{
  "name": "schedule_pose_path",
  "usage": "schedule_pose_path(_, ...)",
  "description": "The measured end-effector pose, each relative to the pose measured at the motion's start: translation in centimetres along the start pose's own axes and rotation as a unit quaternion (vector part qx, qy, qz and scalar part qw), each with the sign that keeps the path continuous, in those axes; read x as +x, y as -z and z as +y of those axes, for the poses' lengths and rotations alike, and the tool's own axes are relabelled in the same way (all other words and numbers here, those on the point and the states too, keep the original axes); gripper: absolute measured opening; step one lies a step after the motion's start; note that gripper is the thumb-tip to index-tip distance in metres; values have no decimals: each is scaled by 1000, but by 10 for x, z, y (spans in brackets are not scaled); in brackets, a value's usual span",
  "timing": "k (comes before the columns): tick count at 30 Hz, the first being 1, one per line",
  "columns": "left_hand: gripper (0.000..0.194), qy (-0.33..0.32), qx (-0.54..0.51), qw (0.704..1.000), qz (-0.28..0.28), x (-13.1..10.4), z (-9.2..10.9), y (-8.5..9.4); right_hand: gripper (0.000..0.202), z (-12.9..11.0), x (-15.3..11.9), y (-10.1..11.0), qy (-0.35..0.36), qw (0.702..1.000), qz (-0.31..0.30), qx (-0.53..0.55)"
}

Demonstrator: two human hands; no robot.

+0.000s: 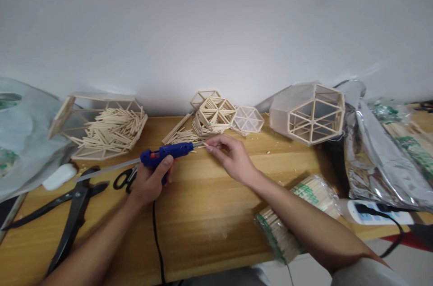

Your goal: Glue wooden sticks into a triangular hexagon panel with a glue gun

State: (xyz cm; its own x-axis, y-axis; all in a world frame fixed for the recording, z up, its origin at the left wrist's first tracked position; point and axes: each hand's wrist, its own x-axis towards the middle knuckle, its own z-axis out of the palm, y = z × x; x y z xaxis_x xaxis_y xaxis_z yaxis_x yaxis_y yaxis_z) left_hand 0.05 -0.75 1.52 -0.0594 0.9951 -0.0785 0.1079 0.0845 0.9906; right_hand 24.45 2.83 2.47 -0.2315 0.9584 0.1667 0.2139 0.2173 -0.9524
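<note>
My left hand is wrapped round the handle of a blue glue gun, whose nozzle points right. A long pale glue stick sticks out of its back end. The fingers of my right hand pinch a short wooden stick, with its end close to the nozzle. Just behind lie a pile of short sticks and a stack of hexagonal stick frames. A hexagon covered in pale sheet rests against the right of the stack.
A hexagonal container of sticks lies left, a covered lantern-like frame right. Large black cutters, black scissors and a white case are at left. Bagged sticks, a power strip and silver foil are right.
</note>
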Motion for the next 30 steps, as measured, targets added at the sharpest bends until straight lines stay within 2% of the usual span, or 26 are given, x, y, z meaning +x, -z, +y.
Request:
schedule_pose_path(3,52,3,-1,1000,-7,0,0,1,16,1,0,0,1,1000,4,3)
schedule_pose_path(7,47,16,-2,1000,-1,-1,11,-4,17,1,1,0,9,1000,6,1)
schedule_pose_path(10,51,22,-19,1000,-4,-1,17,-8,17,0,1,0,8,1000,3,0)
schedule_pose_path(18,60,77,-76,994,12,2,14,-5,14,0,0,0,1,1000,1,5)
schedule_pose_path(22,57,93,-145,983,-61,5,20,-5,12,0,0,0,-1,1000,-1,9)
schedule_pose_path(26,67,34,-214,970,-115,9,27,-6,12,0,0,-1,-4,1000,1,8)
schedule_pose_path(28,68,31,-268,952,-143,11,31,-5,12,0,0,-1,-1,1000,-2,6)
schedule_pose_path(30,62,63,-340,921,-180,11,35,-1,12,-1,0,-1,3,1000,-6,4)
